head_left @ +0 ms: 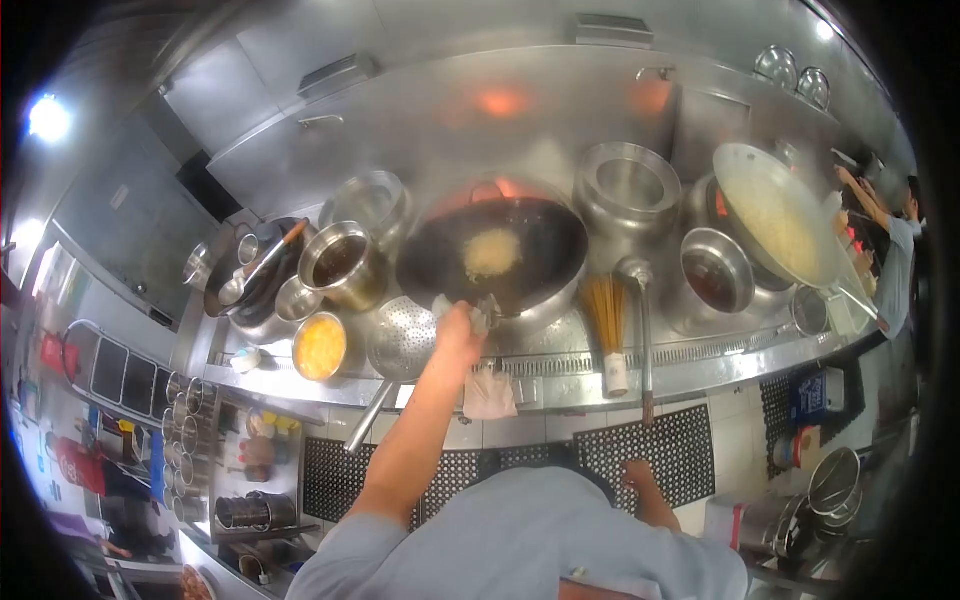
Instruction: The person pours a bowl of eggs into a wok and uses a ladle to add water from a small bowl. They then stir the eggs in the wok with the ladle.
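Observation:
My left hand [458,332] is closed around the near edge of a dark wok [430,262], with a pale cloth [482,312] between hand and metal. A pale yellow clump of food [492,253] lies in the wok, and an orange glow shows behind its far rim. Left of my forearm rests a perforated skimmer [402,340], its handle pointing toward me. My right hand [637,473] hangs low beside my body, below the wooden handle end of a long ladle [646,340]; its fingers are too small to make out. A bamboo brush [606,325] lies beside the ladle.
A pot of dark liquid [350,285] and a bowl of yellow liquid [320,347] stand left. To the right are a steel pot [628,190], a bowl of reddish sauce [717,270] and a tilted pan of pale food [770,215]. Another person [895,250] works far right.

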{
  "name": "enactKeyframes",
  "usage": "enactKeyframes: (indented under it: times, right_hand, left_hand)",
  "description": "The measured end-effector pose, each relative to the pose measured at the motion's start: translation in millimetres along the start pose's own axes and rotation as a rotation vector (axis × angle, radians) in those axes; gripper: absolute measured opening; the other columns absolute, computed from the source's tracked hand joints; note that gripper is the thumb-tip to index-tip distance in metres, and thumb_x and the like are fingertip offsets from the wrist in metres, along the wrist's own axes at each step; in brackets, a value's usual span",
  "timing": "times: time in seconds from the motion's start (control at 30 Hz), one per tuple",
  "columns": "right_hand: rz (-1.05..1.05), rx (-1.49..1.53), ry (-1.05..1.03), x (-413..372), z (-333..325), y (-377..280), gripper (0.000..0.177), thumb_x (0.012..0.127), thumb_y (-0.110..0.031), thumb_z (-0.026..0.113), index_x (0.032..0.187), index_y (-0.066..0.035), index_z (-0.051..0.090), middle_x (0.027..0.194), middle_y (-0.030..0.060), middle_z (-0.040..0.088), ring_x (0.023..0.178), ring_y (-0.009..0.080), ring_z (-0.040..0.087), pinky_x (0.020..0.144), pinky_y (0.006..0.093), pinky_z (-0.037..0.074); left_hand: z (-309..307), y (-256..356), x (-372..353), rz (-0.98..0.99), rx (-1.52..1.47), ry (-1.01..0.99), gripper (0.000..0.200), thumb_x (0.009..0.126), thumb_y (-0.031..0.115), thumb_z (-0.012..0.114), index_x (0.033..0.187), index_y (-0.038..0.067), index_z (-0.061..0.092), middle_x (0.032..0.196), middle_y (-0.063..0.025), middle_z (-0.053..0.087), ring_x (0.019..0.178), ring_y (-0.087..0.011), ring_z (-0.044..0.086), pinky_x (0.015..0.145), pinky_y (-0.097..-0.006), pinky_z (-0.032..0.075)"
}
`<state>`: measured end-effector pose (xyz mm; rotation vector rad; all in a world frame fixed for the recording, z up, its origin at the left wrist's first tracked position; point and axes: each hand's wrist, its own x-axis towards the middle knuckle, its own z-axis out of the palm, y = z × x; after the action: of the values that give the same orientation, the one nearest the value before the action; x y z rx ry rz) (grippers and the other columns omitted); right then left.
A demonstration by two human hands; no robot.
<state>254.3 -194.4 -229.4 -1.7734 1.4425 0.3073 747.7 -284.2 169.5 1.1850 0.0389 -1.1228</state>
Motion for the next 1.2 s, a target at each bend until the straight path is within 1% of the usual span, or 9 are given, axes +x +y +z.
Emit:
enactKeyframes:
  times: [0.07, 0.2, 0.23, 0.4, 0.47, 0.63, 0.8, 0.93, 1.2]
  right_hand:
    - [-0.108, -0.679, -0.07, 14.7, -0.2, 7.0, 0.024, 0.07, -0.022, 0.068, 0.092, -0.011, 0.071, 0.088, 0.009, 0.069, 0.085, 0.0247, 0.065, 0.074, 0.0373, 0.049]
    - [-0.172, -0.684, 0.099, 54.5, 64.7, 67.9, 0.011, 0.069, -0.016, 0.063, 0.074, -0.011, 0.071, 0.079, 0.0125, 0.069, 0.077, 0.0267, 0.067, 0.074, 0.0378, 0.052]
    - [-0.241, -0.773, 0.003, 29.1, 27.4, 38.9, 0.024, 0.072, -0.031, 0.068, 0.082, -0.009, 0.069, 0.083, 0.0087, 0.068, 0.08, 0.0254, 0.066, 0.071, 0.0428, 0.048]
    - [-0.342, -0.402, 0.362, 30.3, -28.1, -12.4, 0.016, 0.071, -0.018, 0.067, 0.074, -0.002, 0.063, 0.068, 0.0095, 0.063, 0.064, 0.0217, 0.062, 0.056, 0.034, 0.05]
    - [0.356, 0.803, 0.207, -7.0, -75.5, -83.7, 0.01, 0.075, -0.011, 0.06, 0.073, -0.001, 0.061, 0.064, 0.0093, 0.058, 0.056, 0.0196, 0.058, 0.045, 0.0308, 0.046]
    - [0.274, 0.872, 0.306, -17.3, -74.9, -101.8, 0.013, 0.078, -0.011, 0.055, 0.073, 0.0, 0.06, 0.061, 0.0075, 0.055, 0.049, 0.015, 0.051, 0.041, 0.0296, 0.041]
    - [-0.223, 0.284, 0.146, 30.5, -41.5, -61.7, 0.013, 0.08, -0.009, 0.056, 0.084, 0.001, 0.063, 0.07, 0.0055, 0.058, 0.061, 0.0178, 0.057, 0.043, 0.0304, 0.044]
    - [0.294, 0.697, 0.062, 14.2, -56.0, -102.4, 0.014, 0.081, -0.01, 0.058, 0.086, 0.003, 0.062, 0.078, 0.0061, 0.06, 0.068, 0.0187, 0.059, 0.045, 0.0314, 0.046]
    - [0.031, 0.247, -0.088, 8.8, -15.9, -44.2, 0.015, 0.084, -0.001, 0.048, 0.077, 0.002, 0.061, 0.07, 0.0102, 0.059, 0.056, 0.0182, 0.057, 0.045, 0.0324, 0.049]
  left_hand:
    - [1.0, -5.1, -10.0, -0.011, -0.059, -0.08, 0.01, 0.087, 0.008, 0.047, 0.095, 0.006, 0.052, 0.087, -0.0068, 0.058, 0.08, -0.0217, 0.061, 0.068, -0.0382, 0.048]
    - [2.6, -11.6, 5.8, 0.063, -0.062, -0.007, 0.013, 0.087, 0.008, 0.047, 0.098, 0.005, 0.053, 0.091, -0.0083, 0.059, 0.082, -0.0236, 0.061, 0.075, -0.0441, 0.047]
    - [-3.0, -13.1, 25.9, 0.064, -0.011, 0.014, 0.013, 0.087, 0.009, 0.047, 0.098, 0.005, 0.053, 0.092, -0.0087, 0.059, 0.083, -0.0241, 0.06, 0.076, -0.0453, 0.047]
    - [-51.3, -41.4, 149.6, 0.14, 0.264, -0.106, 0.029, 0.087, 0.017, 0.051, 0.11, 0.0, 0.057, 0.105, -0.0138, 0.058, 0.094, -0.0295, 0.057, 0.074, -0.0443, 0.047]
    - [-37.7, -34.0, 115.7, 0.066, 0.147, -0.076, 0.028, 0.087, 0.015, 0.051, 0.109, 0.0, 0.056, 0.105, -0.0139, 0.058, 0.095, -0.0285, 0.057, 0.074, -0.0448, 0.048]
    - [-7.4, -24.3, 6.6, 0.122, -0.068, -0.081, 0.018, 0.087, 0.013, 0.05, 0.102, 0.004, 0.053, 0.099, -0.0073, 0.058, 0.088, -0.0238, 0.057, 0.077, -0.0506, 0.043]
    - [-9.6, -26.0, 77.0, 0.121, 0.028, -0.046, 0.022, 0.085, 0.01, 0.05, 0.104, 0.0, 0.052, 0.094, -0.0095, 0.055, 0.083, -0.0197, 0.055, 0.063, -0.0386, 0.047]
    - [-22.2, -42.5, 126.7, 0.128, 0.061, -0.045, 0.015, 0.083, 0.008, 0.051, 0.097, 0.002, 0.053, 0.085, -0.0077, 0.053, 0.073, -0.0193, 0.055, 0.055, -0.0353, 0.045]
    - [-24.6, -36.8, 119.3, 0.078, 0.147, -0.046, 0.014, 0.083, 0.008, 0.05, 0.095, 0.002, 0.055, 0.085, -0.0095, 0.059, 0.07, -0.0225, 0.06, 0.053, -0.0398, 0.046]
